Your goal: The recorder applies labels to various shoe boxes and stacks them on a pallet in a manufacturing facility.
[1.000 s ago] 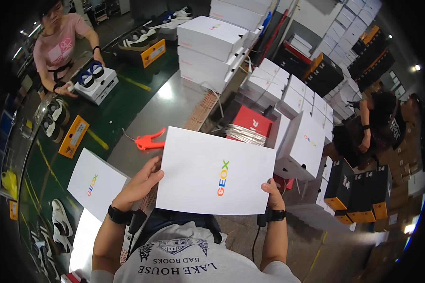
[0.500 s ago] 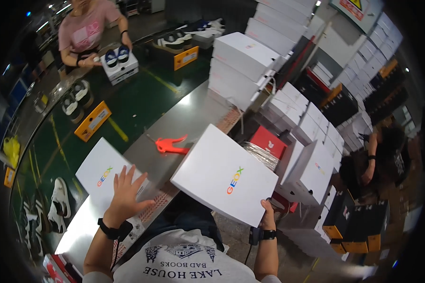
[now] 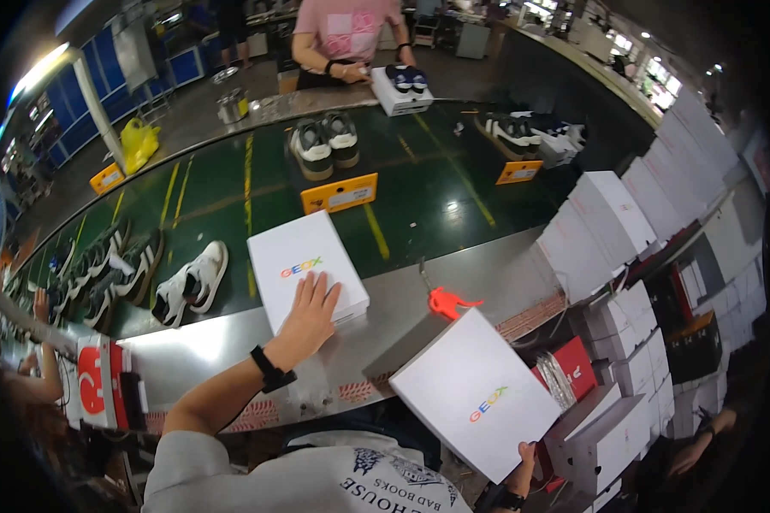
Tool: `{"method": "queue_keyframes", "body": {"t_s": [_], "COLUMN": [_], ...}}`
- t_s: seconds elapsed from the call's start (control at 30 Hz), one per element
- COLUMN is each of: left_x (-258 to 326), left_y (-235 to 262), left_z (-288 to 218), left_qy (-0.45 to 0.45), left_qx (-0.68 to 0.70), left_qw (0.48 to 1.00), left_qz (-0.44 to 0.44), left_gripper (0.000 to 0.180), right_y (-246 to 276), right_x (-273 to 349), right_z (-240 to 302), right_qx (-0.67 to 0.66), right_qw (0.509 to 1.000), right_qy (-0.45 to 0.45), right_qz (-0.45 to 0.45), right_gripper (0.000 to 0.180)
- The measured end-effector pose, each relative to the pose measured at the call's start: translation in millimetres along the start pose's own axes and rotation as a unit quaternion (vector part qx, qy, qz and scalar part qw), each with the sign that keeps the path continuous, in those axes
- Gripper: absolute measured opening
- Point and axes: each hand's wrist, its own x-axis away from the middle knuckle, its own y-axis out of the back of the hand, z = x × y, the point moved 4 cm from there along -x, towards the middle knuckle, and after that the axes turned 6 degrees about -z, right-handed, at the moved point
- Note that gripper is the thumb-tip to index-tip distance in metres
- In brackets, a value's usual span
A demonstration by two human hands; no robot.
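My left hand (image 3: 310,312) lies flat on the lid of a white shoe box (image 3: 284,239), fingers stretched out. The box has a small multicoloured print and sits across the inner edge of the metal ledge and the green belt. At the right, my right hand (image 3: 523,468) grips the lower corner of a second white shoe box (image 3: 466,372), held tilted with its large printed face up. Whether that box is full cannot be seen. Just beyond it, an orange-red air blow gun (image 3: 450,303) rests on the metal ledge (image 3: 385,312).
On the green belt (image 3: 402,235), shoes (image 3: 323,147) stand on an orange-ended box, with white sneakers (image 3: 192,282) farther left. Opposite, a person in pink (image 3: 346,34) handles a white box with shoes on it. White boxes (image 3: 612,214) stack high at right; a red box (image 3: 99,382) stands left.
My view has turned left. My left hand, spread beside the first box's lid before, now lies flat on it. My right hand still holds the second box.
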Motion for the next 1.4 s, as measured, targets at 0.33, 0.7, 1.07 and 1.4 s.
{"method": "queue_keyframes", "body": {"t_s": [0.33,0.7,1.07,1.4], "left_x": [-25.3,-99.0,-36.9,-33.8], "left_y": [-70.7,-91.4,-68.2,-57.1], "left_z": [197.7,272.2,-5.9,-7.5], "left_qy": [0.002,0.103,0.248,0.240], "left_qx": [-0.075,-0.047,0.731,0.750], "left_qw": [0.997,0.991,0.579,0.567], "left_qz": [0.008,-0.075,0.264,0.243], "left_gripper": [0.063,0.044,0.082,0.084], "right_y": [-9.2,-83.2,-128.4,-125.0], "right_x": [-13.0,-28.9,12.4,12.1], "right_z": [-2.5,48.1,87.8,80.6], "right_qx": [-0.023,0.028,-0.061,-0.115], "right_qw": [0.998,0.999,0.989,0.978], "right_qy": [-0.060,-0.003,-0.065,-0.025], "right_qz": [0.026,0.028,0.118,0.175], "right_gripper": [0.087,0.078,0.073,0.067]}}
